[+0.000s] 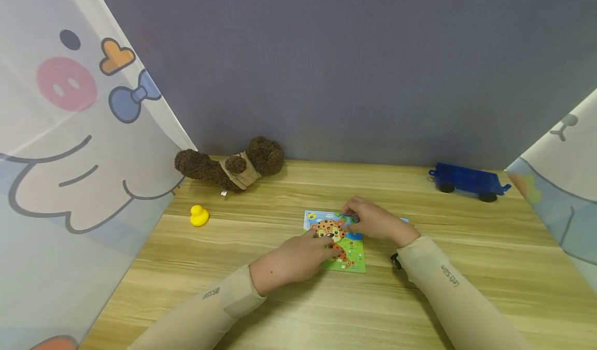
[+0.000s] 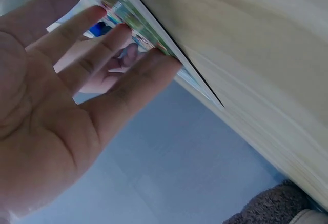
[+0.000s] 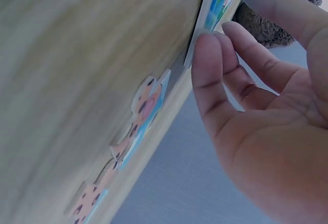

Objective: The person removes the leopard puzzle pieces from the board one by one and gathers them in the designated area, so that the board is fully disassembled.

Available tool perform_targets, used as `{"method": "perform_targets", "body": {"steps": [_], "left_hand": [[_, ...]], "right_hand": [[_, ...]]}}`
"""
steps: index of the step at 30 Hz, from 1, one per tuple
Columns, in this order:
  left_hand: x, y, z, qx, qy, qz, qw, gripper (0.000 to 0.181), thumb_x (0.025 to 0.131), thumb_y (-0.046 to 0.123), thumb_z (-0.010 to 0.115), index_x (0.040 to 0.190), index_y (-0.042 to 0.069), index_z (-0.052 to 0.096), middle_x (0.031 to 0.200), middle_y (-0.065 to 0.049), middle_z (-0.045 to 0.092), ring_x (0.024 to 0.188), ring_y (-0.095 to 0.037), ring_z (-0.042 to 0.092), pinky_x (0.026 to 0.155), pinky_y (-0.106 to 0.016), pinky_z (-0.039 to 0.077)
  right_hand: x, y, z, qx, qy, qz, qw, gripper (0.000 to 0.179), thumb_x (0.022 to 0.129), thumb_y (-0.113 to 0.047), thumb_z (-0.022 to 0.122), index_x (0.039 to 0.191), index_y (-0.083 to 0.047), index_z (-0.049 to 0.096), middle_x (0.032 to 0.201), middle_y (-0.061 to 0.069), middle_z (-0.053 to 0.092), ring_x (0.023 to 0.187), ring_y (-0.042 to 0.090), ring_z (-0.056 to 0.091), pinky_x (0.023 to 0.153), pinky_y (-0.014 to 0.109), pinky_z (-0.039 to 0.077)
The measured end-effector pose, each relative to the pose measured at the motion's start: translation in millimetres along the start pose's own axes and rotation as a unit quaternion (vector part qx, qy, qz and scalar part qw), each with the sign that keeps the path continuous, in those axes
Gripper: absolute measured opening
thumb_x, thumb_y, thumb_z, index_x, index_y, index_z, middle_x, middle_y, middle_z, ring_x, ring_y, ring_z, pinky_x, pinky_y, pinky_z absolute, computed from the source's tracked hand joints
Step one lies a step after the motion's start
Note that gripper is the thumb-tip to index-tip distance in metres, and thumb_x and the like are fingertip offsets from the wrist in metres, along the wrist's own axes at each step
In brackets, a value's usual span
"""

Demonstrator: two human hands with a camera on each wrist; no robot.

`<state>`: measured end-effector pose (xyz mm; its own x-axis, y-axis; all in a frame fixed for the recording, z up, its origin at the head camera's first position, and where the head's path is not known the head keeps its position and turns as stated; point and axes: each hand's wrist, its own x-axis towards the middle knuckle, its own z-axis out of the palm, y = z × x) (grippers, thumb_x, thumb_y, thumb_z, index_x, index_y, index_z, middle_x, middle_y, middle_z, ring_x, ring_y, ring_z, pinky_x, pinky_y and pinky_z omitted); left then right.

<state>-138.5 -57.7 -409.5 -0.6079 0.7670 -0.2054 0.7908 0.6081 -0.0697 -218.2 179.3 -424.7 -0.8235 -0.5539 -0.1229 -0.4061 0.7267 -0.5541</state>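
Observation:
A leopard jigsaw puzzle (image 1: pixel 355 261) lies flat on the table, with a spotted leopard on green grass under a blue sky. My left hand (image 1: pixel 298 256) reaches across its lower left part, and its fingertips rest on the picture. In the left wrist view, the fingers (image 2: pixel 136 88) are spread and mostly straight. My right hand (image 1: pixel 375 221) is at the puzzle's upper right corner, fingers loosely bent and touching near the edge; I see no piece between them. In the right wrist view, loose puzzle pieces (image 3: pixel 146 106) with orange spotted parts lie beside the board, mostly hidden in the head view.
A brown teddy bear (image 1: pixel 200 166) lies at the back left, with a yellow rubber duck (image 1: pixel 199 216) in front of it. The blue toy wagon (image 1: pixel 468 180) stands at the back right. A grey wall (image 1: pixel 326 80) closes off the table's far edge.

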Motion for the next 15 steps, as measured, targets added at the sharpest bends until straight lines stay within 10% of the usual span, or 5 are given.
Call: {"method": "perform_targets", "body": {"steps": [15], "left_hand": [[9.2,14.6,-1.3,-0.004,-0.019,-0.069,0.9974,0.052,0.104,0.047,0.067,0.155,0.040,0.057,0.168,0.010,0.048,0.145,-0.036,0.056,0.091,-0.043,0.068]], "right_hand": [[-4.5,-3.1,-5.7,-0.023,-0.020,0.012,0.9995,0.043,0.100,-0.022,0.078,0.138,-0.008,0.066,0.139,0.011,0.061,0.130,0.034,0.058,0.110,0.055,0.055]]}}
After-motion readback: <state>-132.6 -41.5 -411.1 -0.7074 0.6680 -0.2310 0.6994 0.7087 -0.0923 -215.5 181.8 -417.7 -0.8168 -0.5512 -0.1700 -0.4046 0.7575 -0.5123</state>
